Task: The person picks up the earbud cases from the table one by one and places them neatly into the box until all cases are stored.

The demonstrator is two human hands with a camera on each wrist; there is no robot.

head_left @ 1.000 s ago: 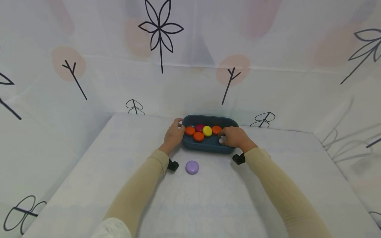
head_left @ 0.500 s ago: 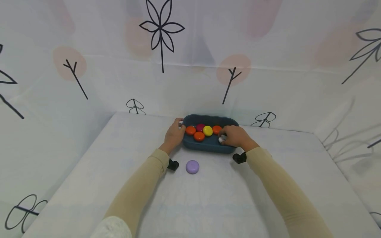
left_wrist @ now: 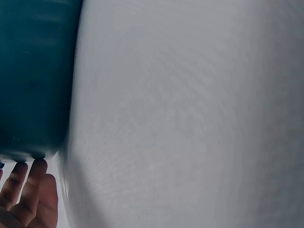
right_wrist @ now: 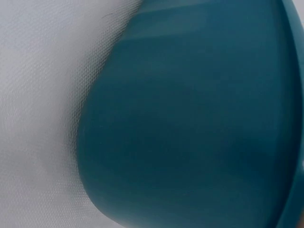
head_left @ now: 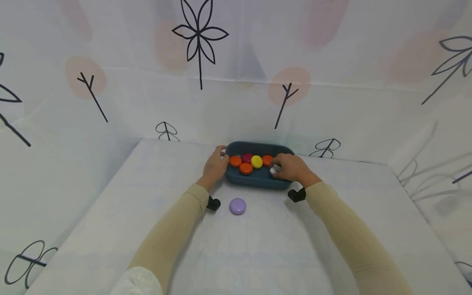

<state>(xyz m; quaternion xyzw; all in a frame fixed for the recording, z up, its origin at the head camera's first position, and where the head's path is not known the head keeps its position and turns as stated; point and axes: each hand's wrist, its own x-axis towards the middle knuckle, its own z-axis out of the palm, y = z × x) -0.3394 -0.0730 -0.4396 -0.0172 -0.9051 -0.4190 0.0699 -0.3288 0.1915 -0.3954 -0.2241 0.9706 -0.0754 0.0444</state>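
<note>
A dark teal oblong tray (head_left: 254,183) stands at the back of the table, holding several glossy round pieces. Among them are an orange piece (head_left: 246,168), a yellow piece (head_left: 256,161) and a magenta piece (head_left: 247,157). My left hand (head_left: 215,166) holds the tray's left end; in the left wrist view its fingertips (left_wrist: 40,164) meet the outer wall. Over the tray's right end, my right hand (head_left: 291,167) pinches a small white piece (head_left: 273,170), mostly covered by the fingers. The right wrist view is filled by the tray's outer side (right_wrist: 180,118).
A lilac round piece (head_left: 237,206) lies on the white table (head_left: 258,254) in front of the tray. Behind the tray rises a pale patterned cloth (head_left: 236,110). Similar cloth hangs at both sides.
The right hand's fingers have shifted slightly, with the white piece a little higher in the head view. The left hand, tray and lilac piece stay essentially in place.
</note>
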